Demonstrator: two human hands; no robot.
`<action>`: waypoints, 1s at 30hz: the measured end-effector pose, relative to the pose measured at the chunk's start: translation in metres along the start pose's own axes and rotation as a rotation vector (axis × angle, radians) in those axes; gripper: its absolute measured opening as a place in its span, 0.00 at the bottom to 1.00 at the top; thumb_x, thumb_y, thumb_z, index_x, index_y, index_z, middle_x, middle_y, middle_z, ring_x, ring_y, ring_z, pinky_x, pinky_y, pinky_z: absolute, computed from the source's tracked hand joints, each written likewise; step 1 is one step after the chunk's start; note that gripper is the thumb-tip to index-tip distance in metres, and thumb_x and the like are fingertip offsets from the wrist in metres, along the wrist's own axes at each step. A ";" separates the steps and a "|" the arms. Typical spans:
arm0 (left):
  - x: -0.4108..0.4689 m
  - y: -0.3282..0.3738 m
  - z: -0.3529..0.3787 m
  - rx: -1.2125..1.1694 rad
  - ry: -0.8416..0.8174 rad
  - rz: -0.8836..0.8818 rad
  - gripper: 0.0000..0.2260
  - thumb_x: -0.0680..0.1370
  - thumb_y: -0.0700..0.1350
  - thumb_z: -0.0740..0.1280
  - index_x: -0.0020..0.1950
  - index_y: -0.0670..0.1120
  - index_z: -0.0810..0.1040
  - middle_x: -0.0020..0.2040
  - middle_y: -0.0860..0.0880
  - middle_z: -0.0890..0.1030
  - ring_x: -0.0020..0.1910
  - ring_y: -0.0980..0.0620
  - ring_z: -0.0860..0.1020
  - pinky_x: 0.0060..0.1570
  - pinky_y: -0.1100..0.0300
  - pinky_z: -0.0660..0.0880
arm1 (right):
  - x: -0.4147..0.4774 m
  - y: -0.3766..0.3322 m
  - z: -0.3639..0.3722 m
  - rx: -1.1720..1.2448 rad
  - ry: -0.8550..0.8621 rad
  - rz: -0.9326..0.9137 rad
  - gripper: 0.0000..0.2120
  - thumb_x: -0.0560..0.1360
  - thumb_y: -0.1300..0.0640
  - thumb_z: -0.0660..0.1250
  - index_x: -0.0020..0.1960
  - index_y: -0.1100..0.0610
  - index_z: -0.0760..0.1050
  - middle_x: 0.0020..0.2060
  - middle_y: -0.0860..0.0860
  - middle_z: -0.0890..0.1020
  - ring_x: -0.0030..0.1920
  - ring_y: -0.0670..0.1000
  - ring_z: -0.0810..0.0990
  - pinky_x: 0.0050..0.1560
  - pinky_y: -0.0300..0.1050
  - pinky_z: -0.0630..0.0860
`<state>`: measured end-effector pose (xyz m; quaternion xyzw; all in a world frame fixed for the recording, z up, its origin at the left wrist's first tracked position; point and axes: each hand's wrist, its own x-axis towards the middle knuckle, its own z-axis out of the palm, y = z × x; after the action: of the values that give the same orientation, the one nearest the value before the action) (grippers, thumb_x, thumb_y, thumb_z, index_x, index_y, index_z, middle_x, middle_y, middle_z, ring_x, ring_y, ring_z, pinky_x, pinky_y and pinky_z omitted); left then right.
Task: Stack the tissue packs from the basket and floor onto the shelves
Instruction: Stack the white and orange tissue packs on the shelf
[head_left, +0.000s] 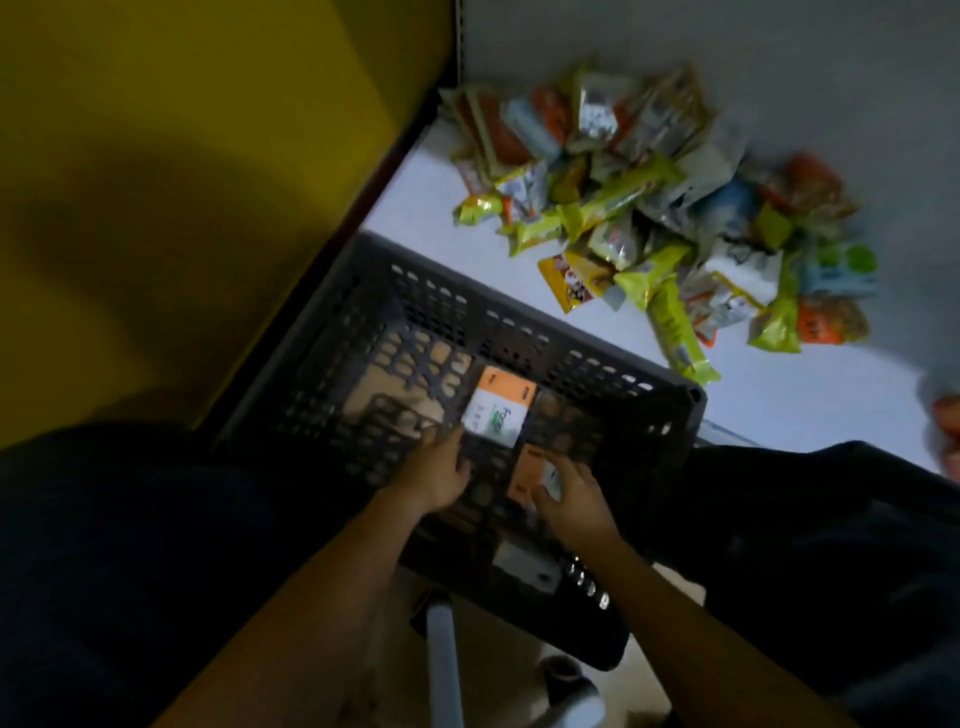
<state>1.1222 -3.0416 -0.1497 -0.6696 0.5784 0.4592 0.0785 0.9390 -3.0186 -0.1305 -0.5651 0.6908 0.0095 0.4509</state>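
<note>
One tissue pack (523, 475), gripped in right hand (571, 506)

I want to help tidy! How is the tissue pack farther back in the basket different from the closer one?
The farther pack lies fully in view, showing its white face and orange strip; the nearer pack is half hidden under the right hand, whose fingers curl on it. The left hand only reaches the farther pack's edge with straight fingers. Both are orange and white, inside the dark basket.

Pale floor (779, 410), dark perforated basket (493, 312) standing on it, loose heap of colourful packs (649, 208) beside
</note>
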 end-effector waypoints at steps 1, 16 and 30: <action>0.013 -0.005 0.008 0.009 -0.026 -0.009 0.25 0.82 0.47 0.56 0.77 0.46 0.52 0.76 0.39 0.54 0.74 0.40 0.57 0.71 0.50 0.59 | 0.011 0.004 0.005 -0.003 -0.035 0.016 0.25 0.77 0.58 0.61 0.73 0.56 0.60 0.68 0.61 0.67 0.67 0.59 0.66 0.65 0.45 0.64; 0.166 -0.017 0.033 -0.243 -0.055 -0.022 0.33 0.79 0.37 0.59 0.77 0.50 0.42 0.76 0.39 0.53 0.71 0.38 0.61 0.66 0.50 0.66 | 0.135 0.024 0.079 0.315 -0.137 0.221 0.27 0.77 0.61 0.62 0.74 0.59 0.58 0.71 0.58 0.65 0.68 0.57 0.67 0.68 0.51 0.66; 0.104 0.008 -0.014 -0.767 -0.109 -0.114 0.36 0.78 0.34 0.63 0.77 0.49 0.44 0.74 0.42 0.61 0.70 0.42 0.65 0.55 0.56 0.69 | 0.105 -0.002 0.059 0.606 -0.010 0.306 0.23 0.77 0.62 0.61 0.72 0.55 0.63 0.66 0.55 0.70 0.58 0.53 0.73 0.53 0.43 0.72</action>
<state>1.1134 -3.1261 -0.2125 -0.6559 0.3217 0.6720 -0.1215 0.9816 -3.0696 -0.2304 -0.2953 0.7368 -0.1257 0.5951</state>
